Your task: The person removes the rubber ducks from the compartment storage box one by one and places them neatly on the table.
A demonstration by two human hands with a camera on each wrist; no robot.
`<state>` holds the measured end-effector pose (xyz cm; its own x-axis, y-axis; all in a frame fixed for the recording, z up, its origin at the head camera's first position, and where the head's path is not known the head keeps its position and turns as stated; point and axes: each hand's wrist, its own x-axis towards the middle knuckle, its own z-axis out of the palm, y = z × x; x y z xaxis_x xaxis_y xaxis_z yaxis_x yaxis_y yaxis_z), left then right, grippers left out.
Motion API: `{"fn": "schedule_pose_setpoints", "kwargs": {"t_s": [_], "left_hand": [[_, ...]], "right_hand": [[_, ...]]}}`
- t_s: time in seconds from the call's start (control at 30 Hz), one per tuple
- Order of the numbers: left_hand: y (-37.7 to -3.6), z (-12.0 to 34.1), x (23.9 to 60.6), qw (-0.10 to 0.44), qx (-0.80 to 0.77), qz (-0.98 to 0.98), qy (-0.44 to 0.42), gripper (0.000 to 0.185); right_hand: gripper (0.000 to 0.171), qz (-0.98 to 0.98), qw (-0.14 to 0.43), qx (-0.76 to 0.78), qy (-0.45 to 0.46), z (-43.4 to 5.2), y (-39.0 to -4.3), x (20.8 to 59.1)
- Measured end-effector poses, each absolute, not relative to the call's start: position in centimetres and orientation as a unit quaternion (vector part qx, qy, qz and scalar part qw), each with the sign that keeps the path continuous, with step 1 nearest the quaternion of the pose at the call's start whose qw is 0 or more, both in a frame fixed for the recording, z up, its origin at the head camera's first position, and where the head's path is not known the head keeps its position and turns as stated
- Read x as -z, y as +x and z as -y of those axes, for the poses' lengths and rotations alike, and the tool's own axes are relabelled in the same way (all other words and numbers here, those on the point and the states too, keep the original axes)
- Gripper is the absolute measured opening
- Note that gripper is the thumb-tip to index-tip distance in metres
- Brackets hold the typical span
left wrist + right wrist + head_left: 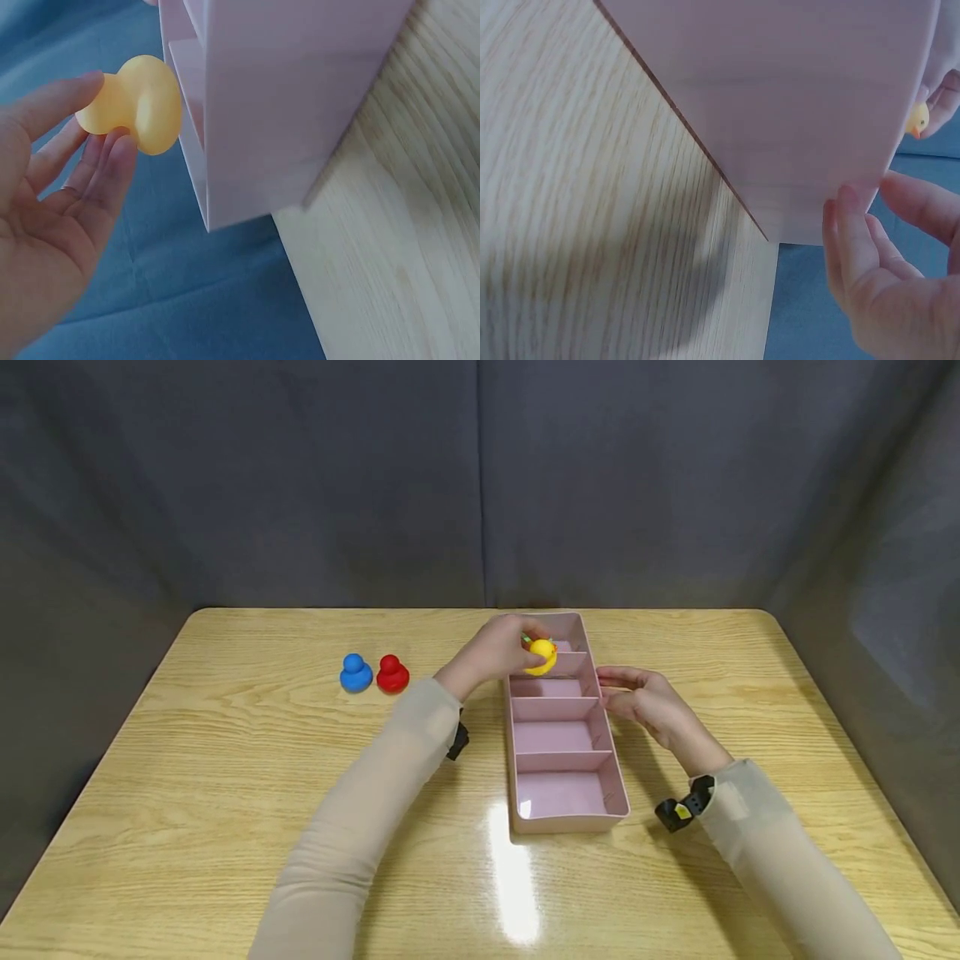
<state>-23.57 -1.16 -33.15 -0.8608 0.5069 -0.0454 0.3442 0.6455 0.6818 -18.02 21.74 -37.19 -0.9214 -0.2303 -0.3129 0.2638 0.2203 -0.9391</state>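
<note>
My left hand [501, 653] pinches a yellow rubber duck [542, 656] over the far end of a pink divided tray [567, 817]. In the left wrist view the yellow duck [139, 103] sits between thumb and fingertips [112, 154], just beside the tray's wall [277, 112]. My right hand [643, 700] rests with straight fingers against the tray's right side. The right wrist view shows those fingers [851, 240] touching the pink tray wall [780, 97], with a bit of the duck [917, 120] at the edge. A blue duck [356, 672] and a red duck [392, 673] stand side by side on the table to the left.
The wooden table [225, 793] has a rounded edge and dark grey curtains [480, 477] behind and at both sides. The tray's three nearer compartments hold nothing. A glare patch [513, 877] lies on the table in front of the tray.
</note>
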Motion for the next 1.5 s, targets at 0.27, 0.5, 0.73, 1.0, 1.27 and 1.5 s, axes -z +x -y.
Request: {"fn": "schedule_pose_setpoints", "kwargs": {"t_s": [0.27, 0.5, 0.73, 1.0, 1.27, 1.5], "left_hand": [[-23.5, 3.3, 33.3, 0.115, -0.388, -0.892, 0.200, 0.037], [-23.2, 5.2, 33.3, 0.110, -0.408, -0.890, 0.172, 0.039], [-23.0, 7.4, 33.7, 0.095, -0.399, -0.900, 0.146, 0.038], [-22.4, 10.7, 34.0, 0.098, -0.409, -0.903, 0.084, 0.041], [-22.3, 14.2, 33.4, 0.081, -0.416, -0.905, 0.040, 0.044], [-22.0, 17.3, 33.5, 0.061, -0.412, -0.909, 0.014, 0.044]], "right_hand": [[0.059, -0.753, 0.197, 0.628, 0.010, -21.9, -18.1, 37.5], [0.060, -0.753, 0.194, 0.629, 0.007, -21.8, -18.0, 37.3], [0.059, -0.756, 0.196, 0.624, 0.015, -21.8, -18.0, 37.1], [0.059, -0.754, 0.196, 0.627, 0.015, -21.8, -18.0, 37.1], [0.060, -0.754, 0.197, 0.627, 0.017, -22.0, -17.9, 37.2], [0.060, -0.754, 0.195, 0.627, 0.017, -22.0, -17.8, 37.2]]}}
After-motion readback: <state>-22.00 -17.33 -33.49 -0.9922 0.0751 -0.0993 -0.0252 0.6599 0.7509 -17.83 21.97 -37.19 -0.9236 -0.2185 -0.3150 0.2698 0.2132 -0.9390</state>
